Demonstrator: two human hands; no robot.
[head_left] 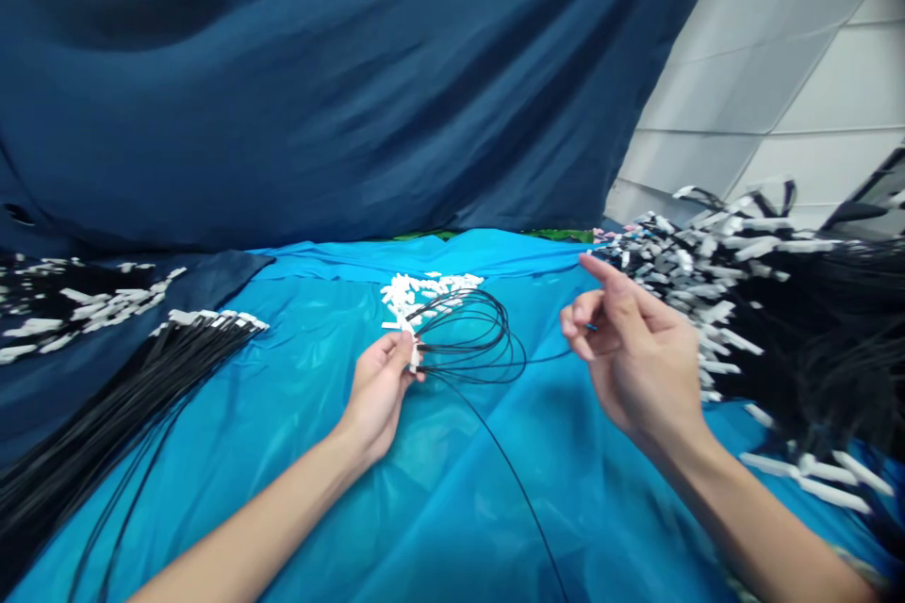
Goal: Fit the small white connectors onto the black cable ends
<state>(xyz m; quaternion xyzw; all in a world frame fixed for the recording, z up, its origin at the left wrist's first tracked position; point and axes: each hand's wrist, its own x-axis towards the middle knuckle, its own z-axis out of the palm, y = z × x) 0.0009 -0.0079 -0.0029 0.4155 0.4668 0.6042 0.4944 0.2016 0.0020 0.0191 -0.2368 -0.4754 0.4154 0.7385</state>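
Note:
My left hand (382,386) is closed, its thumb and fingers pinching the white plastic ends (414,358) of several thin black cables. From this grip the black cables (495,330) bow out to the right in loose loops. One strand hangs down toward the bottom edge, and another runs right to my right hand (636,339). That hand is raised, index finger stretched out and the other fingers curled around the strand, which is partly hidden behind them. Just beyond my left hand lies a small pile of white connectors (463,283) on the blue sheet (452,490).
A bundle of black cables (134,405) with white ends lies at left, beside more white-tipped cables (106,306) on dark cloth. A large heap of white-ended black cables (792,330) rises at right. Dark blue fabric (318,94) hangs behind, near a pale panelled wall (770,75).

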